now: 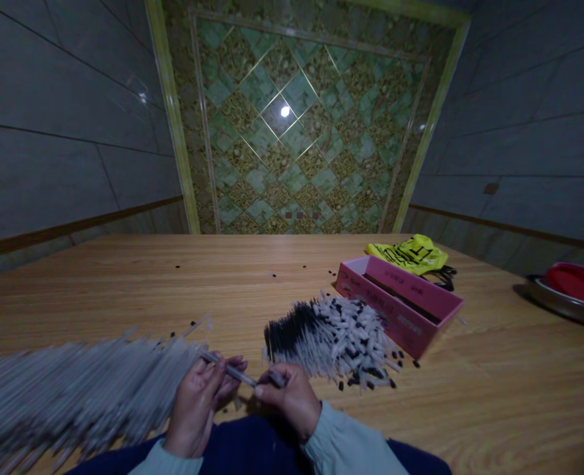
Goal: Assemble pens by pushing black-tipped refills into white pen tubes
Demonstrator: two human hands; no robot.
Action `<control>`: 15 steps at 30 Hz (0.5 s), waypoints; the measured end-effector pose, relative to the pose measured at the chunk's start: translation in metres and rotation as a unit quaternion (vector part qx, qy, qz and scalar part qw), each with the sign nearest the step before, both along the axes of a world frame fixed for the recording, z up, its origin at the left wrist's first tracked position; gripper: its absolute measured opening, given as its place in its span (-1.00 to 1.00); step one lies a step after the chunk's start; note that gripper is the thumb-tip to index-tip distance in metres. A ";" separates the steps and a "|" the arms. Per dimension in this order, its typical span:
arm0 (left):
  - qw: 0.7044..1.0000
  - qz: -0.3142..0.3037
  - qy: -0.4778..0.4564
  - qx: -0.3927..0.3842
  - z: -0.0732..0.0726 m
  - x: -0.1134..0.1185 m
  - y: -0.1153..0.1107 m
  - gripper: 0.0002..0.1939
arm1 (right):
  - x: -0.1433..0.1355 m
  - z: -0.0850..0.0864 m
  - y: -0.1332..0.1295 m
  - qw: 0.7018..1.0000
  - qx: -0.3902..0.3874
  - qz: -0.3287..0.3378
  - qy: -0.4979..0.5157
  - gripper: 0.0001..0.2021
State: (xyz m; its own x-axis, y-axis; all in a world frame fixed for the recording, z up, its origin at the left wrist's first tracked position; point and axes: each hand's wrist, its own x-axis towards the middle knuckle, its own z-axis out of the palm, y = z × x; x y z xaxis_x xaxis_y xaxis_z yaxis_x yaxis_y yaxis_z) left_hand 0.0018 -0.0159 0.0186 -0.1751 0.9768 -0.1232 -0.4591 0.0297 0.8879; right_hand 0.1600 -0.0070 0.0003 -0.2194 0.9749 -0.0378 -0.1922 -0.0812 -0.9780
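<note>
My left hand [202,396] is closed around a slim clear tube [239,375] that looks like a pen barrel, slanting down to the right. My right hand [292,399] pinches near the tube's right end. A short greyish piece [277,379], too blurred to name, shows at its fingers. Left of my hands lies a wide heap of similar clear tubes [84,389]. To the right is a pile of thin dark-ended sticks [292,333] and small white and black cap-like pieces [356,340].
A pink open box [395,307] stands tilted behind the small pieces. Behind it lies a yellow bag [410,254] with black print. A metal basin [563,305] holding a red item [579,285] sits at the right edge. Several black bits dot the wooden table [232,290].
</note>
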 end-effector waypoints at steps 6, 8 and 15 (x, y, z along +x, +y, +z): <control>1.000 0.013 0.001 0.003 0.000 0.001 0.000 -0.59 | 0.000 0.006 0.000 0.998 0.035 -0.044 -0.003 -0.69; 1.000 0.018 0.003 0.008 0.000 0.001 0.001 -0.59 | 0.000 0.005 0.000 0.999 -0.016 -0.001 0.028 -0.66; 1.000 0.016 0.001 0.013 0.001 0.001 0.001 -0.60 | 0.001 -0.002 -0.001 0.988 -0.098 0.089 0.083 -0.55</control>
